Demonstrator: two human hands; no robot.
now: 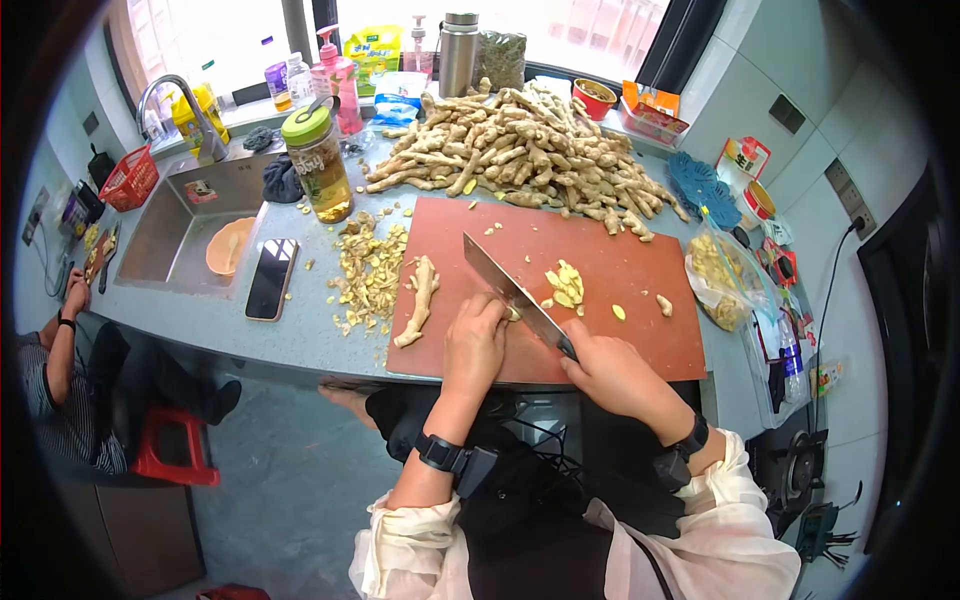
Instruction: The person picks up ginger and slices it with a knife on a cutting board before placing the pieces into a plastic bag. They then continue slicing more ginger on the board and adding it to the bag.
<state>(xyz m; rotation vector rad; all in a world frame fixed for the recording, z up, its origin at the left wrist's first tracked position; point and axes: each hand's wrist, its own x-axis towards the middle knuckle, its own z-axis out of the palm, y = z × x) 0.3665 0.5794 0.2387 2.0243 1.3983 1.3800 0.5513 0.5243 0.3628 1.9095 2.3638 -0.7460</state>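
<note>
My right hand (pixel 605 368) is closed round the handle of a kitchen knife (pixel 515 293), its wide blade slanting up and left over the red-brown cutting board (pixel 640 275). Beside the blade, my left hand (pixel 476 335) has its fingers curled on a small pale piece of ginger, mostly hidden under the fingertips. Right of the blade lie several yellow ginger slices (pixel 566 285). A whole ginger root (pixel 421 300) rests at the board's left edge. Behind the board rises a large heap of ginger (pixel 530 145).
Ginger scraps (pixel 365 270), a phone (pixel 271 280) and a green-lidded jar (pixel 320 165) are left of the board, before the sink (pixel 150 240). A plastic bag (pixel 722 270) stands right. Another person (pixel 65 380) sits far left.
</note>
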